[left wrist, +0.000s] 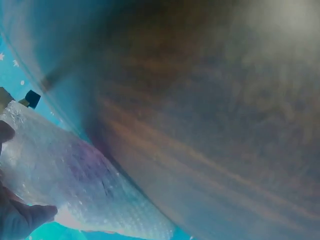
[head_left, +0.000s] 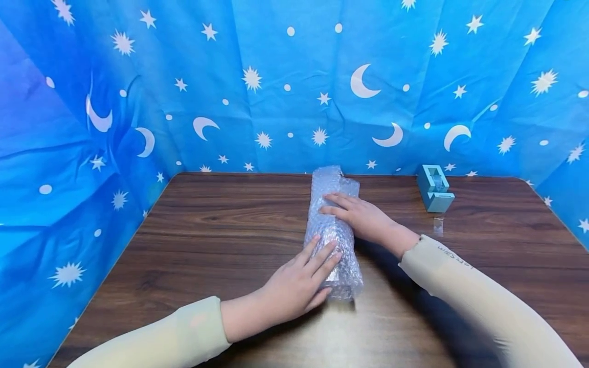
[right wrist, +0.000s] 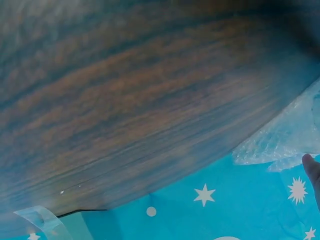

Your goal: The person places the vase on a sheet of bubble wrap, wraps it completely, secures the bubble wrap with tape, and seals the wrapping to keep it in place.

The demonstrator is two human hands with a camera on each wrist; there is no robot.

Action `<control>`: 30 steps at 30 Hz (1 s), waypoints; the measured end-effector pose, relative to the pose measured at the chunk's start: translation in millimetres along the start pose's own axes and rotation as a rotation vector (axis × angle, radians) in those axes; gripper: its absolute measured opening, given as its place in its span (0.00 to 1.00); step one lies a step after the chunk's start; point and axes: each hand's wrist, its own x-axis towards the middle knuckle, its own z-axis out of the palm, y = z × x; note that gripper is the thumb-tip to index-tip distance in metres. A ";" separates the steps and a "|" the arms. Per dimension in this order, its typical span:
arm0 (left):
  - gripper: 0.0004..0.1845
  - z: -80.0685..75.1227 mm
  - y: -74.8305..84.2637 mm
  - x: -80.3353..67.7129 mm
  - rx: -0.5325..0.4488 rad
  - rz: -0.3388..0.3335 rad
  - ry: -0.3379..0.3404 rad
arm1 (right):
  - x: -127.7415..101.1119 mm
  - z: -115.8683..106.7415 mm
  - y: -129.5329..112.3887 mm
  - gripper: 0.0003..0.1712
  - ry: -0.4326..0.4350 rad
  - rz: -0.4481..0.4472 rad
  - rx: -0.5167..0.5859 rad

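Observation:
A long bundle of clear bubble wrap (head_left: 338,232) lies lengthwise on the table, pointing away from the person. What is inside the wrap is hidden. The left hand (head_left: 294,286) rests on its near part with straight, spread fingers. Farther along, the right hand (head_left: 361,217) lies across the upper right side, its fingers extended over the plastic. In the left wrist view, the bubble wrap (left wrist: 85,175) fills the lower left beside the thumb. A corner of the bubble wrap (right wrist: 285,135) and one fingertip show at the right of the right wrist view.
A teal tape dispenser (head_left: 439,202) stands at the back right, with a short strip of clear tape (head_left: 438,226) hanging from its front. The brown wood-grain table (head_left: 221,220) ends at a blue curtain (head_left: 285,61) with moons and stars.

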 end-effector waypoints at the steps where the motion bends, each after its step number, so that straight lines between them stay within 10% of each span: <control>1: 0.35 -0.4 0.7 -0.9 0.007 0.003 0.000 | -0.2 0.3 -0.6 0.33 -0.001 0.005 -0.006; 22: 0.33 1.8 9.0 2.8 0.093 -0.030 0.022 | -16.3 -15.6 0.9 0.45 0.100 0.117 0.012; 30: 0.35 -0.3 8.8 4.4 0.054 -0.042 -0.016 | -52.1 -34.4 10.7 0.33 0.241 0.366 0.201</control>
